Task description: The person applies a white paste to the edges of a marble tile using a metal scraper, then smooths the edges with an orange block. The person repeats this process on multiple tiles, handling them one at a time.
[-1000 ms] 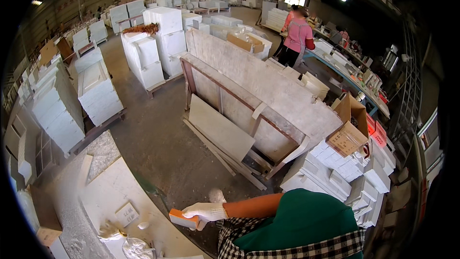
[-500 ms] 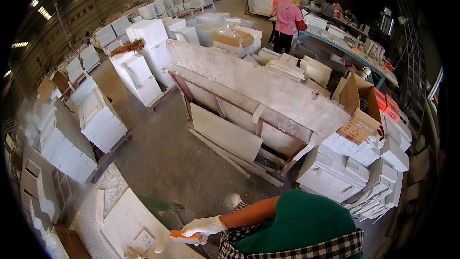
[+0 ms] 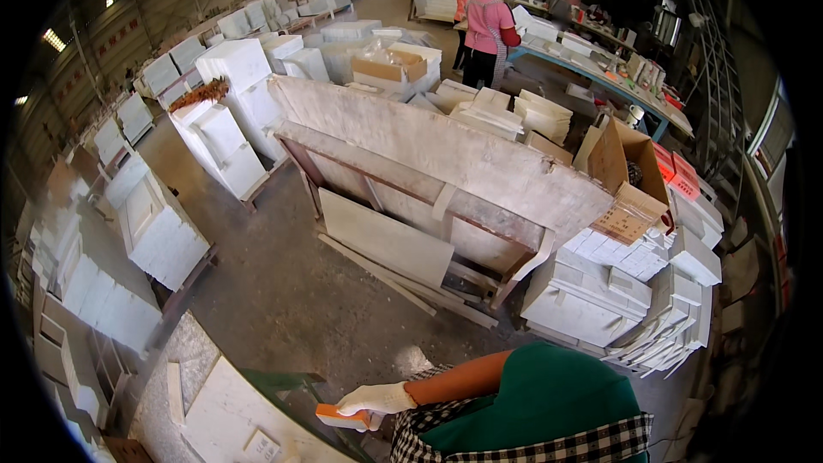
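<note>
Slab rack: I see a long pale stone slab (image 3: 446,150) leaning on a rusty metal frame (image 3: 386,197), centre floor, well apart from my hands.
Stacks: white stone blocks (image 3: 231,120) piled left and right of the frame.
Carton: open brown cardboard box (image 3: 630,176) atop the right pile.
Co-workers: two people, one in a pink top (image 3: 489,26), at the far blue bench (image 3: 600,81).
Worktop: speckled grey slab (image 3: 184,356) at lower left, carrying white panels.
Right hand (image 3: 377,399): white-gloved, fingers clamped round an orange-and-white hand block (image 3: 343,417), just above the worktop's near edge.
Left hand: I can't see it in this frame.
</note>
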A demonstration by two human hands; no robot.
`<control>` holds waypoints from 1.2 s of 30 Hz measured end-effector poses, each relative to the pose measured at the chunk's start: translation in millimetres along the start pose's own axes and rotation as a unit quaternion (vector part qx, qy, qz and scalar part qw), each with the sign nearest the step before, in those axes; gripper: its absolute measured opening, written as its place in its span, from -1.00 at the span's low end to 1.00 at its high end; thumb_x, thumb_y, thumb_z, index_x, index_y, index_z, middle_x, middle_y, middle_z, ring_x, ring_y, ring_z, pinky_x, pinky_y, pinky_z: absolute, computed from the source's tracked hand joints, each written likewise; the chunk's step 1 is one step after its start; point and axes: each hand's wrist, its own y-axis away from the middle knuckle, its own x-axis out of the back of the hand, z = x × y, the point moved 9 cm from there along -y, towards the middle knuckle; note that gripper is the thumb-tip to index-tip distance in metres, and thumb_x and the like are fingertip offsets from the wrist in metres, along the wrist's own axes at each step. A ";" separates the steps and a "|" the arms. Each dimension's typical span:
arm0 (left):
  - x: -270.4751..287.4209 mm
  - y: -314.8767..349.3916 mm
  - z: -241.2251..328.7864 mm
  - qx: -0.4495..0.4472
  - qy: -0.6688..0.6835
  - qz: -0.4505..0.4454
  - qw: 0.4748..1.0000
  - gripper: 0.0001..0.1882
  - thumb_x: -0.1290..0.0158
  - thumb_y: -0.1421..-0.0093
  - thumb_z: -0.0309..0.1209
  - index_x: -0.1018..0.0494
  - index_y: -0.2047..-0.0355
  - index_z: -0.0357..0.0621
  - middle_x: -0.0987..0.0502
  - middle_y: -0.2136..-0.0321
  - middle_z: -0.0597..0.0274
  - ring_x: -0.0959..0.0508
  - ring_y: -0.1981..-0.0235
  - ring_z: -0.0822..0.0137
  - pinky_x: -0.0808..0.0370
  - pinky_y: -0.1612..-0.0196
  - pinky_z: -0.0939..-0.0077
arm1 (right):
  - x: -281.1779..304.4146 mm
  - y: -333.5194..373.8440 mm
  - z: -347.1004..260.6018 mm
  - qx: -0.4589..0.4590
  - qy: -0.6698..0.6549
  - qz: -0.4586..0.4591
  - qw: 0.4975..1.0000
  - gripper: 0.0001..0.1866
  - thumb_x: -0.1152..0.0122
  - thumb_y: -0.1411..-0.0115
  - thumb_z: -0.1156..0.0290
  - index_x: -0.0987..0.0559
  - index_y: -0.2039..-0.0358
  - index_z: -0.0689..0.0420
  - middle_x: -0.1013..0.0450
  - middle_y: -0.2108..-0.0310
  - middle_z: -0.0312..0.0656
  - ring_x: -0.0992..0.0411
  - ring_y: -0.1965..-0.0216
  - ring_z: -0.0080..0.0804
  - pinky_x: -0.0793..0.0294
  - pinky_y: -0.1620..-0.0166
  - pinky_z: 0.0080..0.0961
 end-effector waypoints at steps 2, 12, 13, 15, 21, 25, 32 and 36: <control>-5.6 -0.6 1.7 -0.001 -0.006 -0.009 1.000 -0.52 -0.14 -0.36 -0.33 -0.33 -0.13 -0.46 -0.52 0.11 -0.08 -0.54 0.16 0.13 -0.57 0.12 0.22 | -0.7 1.4 0.6 -0.003 0.002 0.006 1.000 -0.52 -0.17 -0.35 0.01 -0.51 0.01 0.19 -0.26 0.48 -0.33 -0.23 0.55 -0.56 -0.24 0.50 -0.61; -33.2 -1.1 10.4 -0.005 -0.015 -0.050 0.999 -0.56 -0.12 -0.36 -0.33 -0.35 -0.08 -0.45 -0.52 0.14 -0.08 -0.54 0.17 0.13 -0.56 0.12 0.21 | 5.7 9.2 2.3 0.016 0.003 0.025 1.000 -0.53 -0.20 -0.33 -0.01 -0.54 0.05 0.17 -0.30 0.46 -0.31 -0.26 0.55 -0.57 -0.21 0.53 -0.65; -36.8 0.8 11.4 -0.007 -0.018 -0.057 0.998 -0.56 -0.12 -0.36 -0.34 -0.35 -0.08 -0.45 -0.52 0.14 -0.08 -0.54 0.17 0.13 -0.56 0.12 0.21 | 6.9 10.4 3.5 0.007 0.006 0.014 1.000 -0.48 -0.18 -0.34 0.01 -0.50 -0.06 0.21 -0.33 0.48 -0.31 -0.31 0.52 -0.55 -0.27 0.48 -0.62; -43.3 2.3 14.7 -0.010 -0.021 -0.065 0.998 -0.57 -0.12 -0.36 -0.34 -0.35 -0.07 -0.45 -0.52 0.15 -0.07 -0.54 0.18 0.13 -0.56 0.12 0.21 | 11.7 13.0 4.7 -0.012 0.013 -0.010 1.000 -0.37 -0.14 -0.38 0.06 -0.44 -0.27 0.28 -0.39 0.52 -0.29 -0.41 0.47 -0.53 -0.38 0.39 -0.56; -64.1 6.8 27.3 -0.016 -0.028 -0.091 0.995 -0.59 -0.11 -0.35 -0.34 -0.36 -0.05 -0.44 -0.52 0.16 -0.07 -0.54 0.18 0.13 -0.56 0.13 0.21 | 30.5 24.2 7.8 -0.001 0.023 0.013 1.000 -0.43 -0.16 -0.37 -0.01 -0.55 -0.14 0.22 -0.46 0.51 -0.30 -0.41 0.47 -0.57 -0.38 0.38 -0.56; -70.6 8.4 29.7 -0.017 -0.033 -0.092 0.995 -0.60 -0.10 -0.35 -0.34 -0.37 -0.03 -0.44 -0.52 0.17 -0.07 -0.54 0.19 0.13 -0.56 0.13 0.20 | 34.1 34.4 3.4 0.014 0.039 0.039 0.998 -0.42 -0.13 -0.38 -0.04 -0.54 -0.16 0.20 -0.49 0.47 -0.28 -0.44 0.46 -0.55 -0.41 0.37 -0.56; -87.1 15.5 35.1 -0.015 -0.038 -0.109 0.993 -0.63 -0.09 -0.35 -0.34 -0.38 0.00 -0.43 -0.53 0.19 -0.06 -0.54 0.20 0.13 -0.55 0.13 0.20 | 47.1 36.3 11.9 -0.012 0.039 0.016 0.999 -0.39 -0.10 -0.37 -0.05 -0.51 -0.19 0.21 -0.53 0.35 -0.23 -0.48 0.40 -0.52 -0.47 0.33 -0.54; -87.4 14.4 37.0 -0.015 -0.040 -0.102 0.994 -0.64 -0.08 -0.35 -0.34 -0.39 0.02 -0.43 -0.53 0.20 -0.06 -0.54 0.20 0.13 -0.55 0.13 0.20 | 45.0 35.9 9.9 -0.017 0.035 0.008 0.999 -0.40 -0.10 -0.38 -0.04 -0.51 -0.18 0.21 -0.54 0.32 -0.22 -0.47 0.40 -0.51 -0.46 0.33 -0.55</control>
